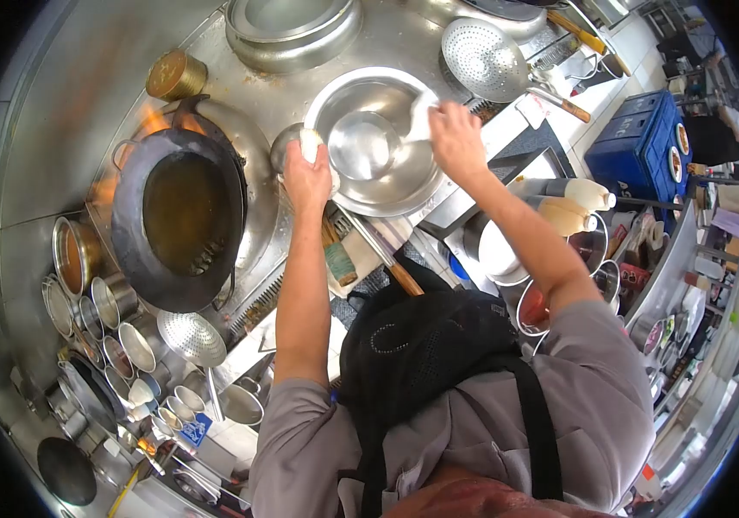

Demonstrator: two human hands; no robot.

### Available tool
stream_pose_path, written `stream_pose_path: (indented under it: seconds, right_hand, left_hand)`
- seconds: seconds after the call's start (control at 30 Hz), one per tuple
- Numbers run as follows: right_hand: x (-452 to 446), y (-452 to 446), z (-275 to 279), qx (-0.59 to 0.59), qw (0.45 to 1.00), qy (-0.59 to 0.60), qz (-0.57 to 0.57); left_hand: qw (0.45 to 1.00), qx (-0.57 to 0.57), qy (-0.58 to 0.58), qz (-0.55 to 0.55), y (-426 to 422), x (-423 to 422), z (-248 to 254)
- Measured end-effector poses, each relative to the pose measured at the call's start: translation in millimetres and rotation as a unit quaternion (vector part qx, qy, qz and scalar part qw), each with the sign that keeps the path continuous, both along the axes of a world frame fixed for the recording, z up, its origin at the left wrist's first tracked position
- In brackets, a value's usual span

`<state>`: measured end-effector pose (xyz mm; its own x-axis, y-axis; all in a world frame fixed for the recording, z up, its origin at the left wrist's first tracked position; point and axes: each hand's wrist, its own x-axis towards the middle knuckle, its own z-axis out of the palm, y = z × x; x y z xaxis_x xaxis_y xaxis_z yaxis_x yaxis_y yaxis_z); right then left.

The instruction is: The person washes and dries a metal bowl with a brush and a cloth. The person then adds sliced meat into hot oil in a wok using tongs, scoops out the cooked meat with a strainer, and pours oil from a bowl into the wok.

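Observation:
A wide steel bowl (365, 145) sits on the steel cooktop, with no food visible in it. My left hand (307, 177) grips a white cloth (310, 145) at the bowl's left rim. At the right side of the bowl, my right hand (457, 138) has its fingers closed on a second white cloth (422, 116), slightly blurred, over the rim. Left of the bowl, a large black wok (128, 216) holds dark oil, with flames around its far side. Part of a round metal ladle shows behind my left hand.
Perforated skimmers (483, 60) (191, 338) lie at the upper right and lower left. A tin can (177, 76) stands behind the wok. Steel containers (114, 300) crowd the lower left. Squeeze bottles (569, 216) and a blue bin (632, 142) are at the right. A co-worker (716, 142) stands beyond.

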<state>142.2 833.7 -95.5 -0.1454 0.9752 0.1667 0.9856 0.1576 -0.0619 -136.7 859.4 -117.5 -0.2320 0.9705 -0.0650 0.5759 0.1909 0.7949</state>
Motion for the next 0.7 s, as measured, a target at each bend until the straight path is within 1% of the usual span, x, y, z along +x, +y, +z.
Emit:
stream_pose_path:
  seconds: [0.03, 0.07, 0.1, 0.13, 0.17, 0.2, 0.23, 0.3, 0.33, 0.4, 0.43, 0.5, 0.53, 0.57, 0.6, 0.63, 0.67, 0.7]
  right_hand:
    - [-2.8, 3.4, -11.1, 0.000, 1.000, 0.000, 0.003]
    - [-8.3, 3.8, -26.5, -0.109, 0.987, -0.069, 0.098]
    - [-11.8, 5.3, -41.3, -0.213, 0.948, -0.137, 0.191]
    - [-26.3, 3.8, -35.7, -0.336, 0.913, -0.135, 0.186]
    - [-43.4, -0.9, -29.1, -0.453, 0.864, -0.130, 0.177]
    - [-53.1, -4.8, -44.5, -0.450, 0.867, -0.091, 0.192]
    - [-66.3, -9.2, -57.1, -0.449, 0.867, -0.089, 0.198]
    - [-97.0, -18.4, -76.8, -0.332, 0.922, 0.072, 0.183]
    - [-107.7, -11.8, -74.9, -0.336, 0.920, 0.078, 0.188]
    - [-117.9, 6.5, -52.8, -0.434, 0.849, 0.253, 0.162]
    - [-113.2, 9.5, -43.8, -0.437, 0.847, 0.256, 0.161]
    - [-92.8, 10.8, -32.9, -0.427, 0.810, 0.360, 0.179]
    - [-79.5, 10.5, -51.6, -0.381, 0.844, 0.334, 0.176]
    - [-64.8, 5.5, -63.2, -0.380, 0.844, 0.337, 0.172]
    - [-50.4, -0.4, -72.5, -0.317, 0.914, 0.132, 0.215]
    - [-44.8, -2.9, -69.5, -0.239, 0.936, -0.081, 0.246]
    - [-49.1, -1.4, -69.6, -0.294, 0.925, -0.079, 0.230]
    - [-58.4, 3.7, -71.1, -0.294, 0.925, -0.077, 0.227]
  left_hand:
    - [1.000, 0.012, 0.006, -0.004, 0.2, 0.8, 3.3]
    - [1.000, 0.025, 0.014, -0.008, -0.5, 0.6, 3.9]
    - [1.000, 0.026, 0.016, -0.006, -1.1, 0.4, 4.3]
    - [0.999, 0.046, 0.015, -0.014, -1.4, -0.4, 2.2]
    - [0.997, 0.066, 0.015, -0.023, -1.5, -2.3, -1.1]
    - [0.996, 0.091, 0.013, -0.023, -1.7, -3.9, -4.8]
    - [0.996, 0.090, 0.019, -0.020, -1.0, -4.1, -2.9]
    - [0.998, 0.062, -0.001, -0.030, -3.4, -6.3, 2.0]
    - [0.996, 0.077, 0.021, -0.035, -1.9, -9.1, -5.6]
    - [0.997, 0.068, 0.015, -0.042, -1.5, -14.6, -11.2]
    - [0.996, 0.069, 0.001, -0.050, -0.9, -15.0, -11.7]
    - [0.997, 0.052, -0.017, -0.049, -2.2, -14.8, -5.5]
    - [0.998, 0.039, -0.036, -0.045, -2.1, -14.5, -3.0]
    - [0.997, 0.038, -0.035, -0.050, -1.5, -14.7, -4.7]
    - [0.996, 0.055, -0.038, -0.051, -1.4, -15.6, -8.4]
    - [0.995, 0.072, -0.041, -0.052, -0.8, -15.8, -11.1]
    - [0.995, 0.071, -0.041, -0.057, 0.5, -16.0, -13.4]
    - [0.996, 0.067, -0.029, -0.055, 2.5, -15.9, -15.6]
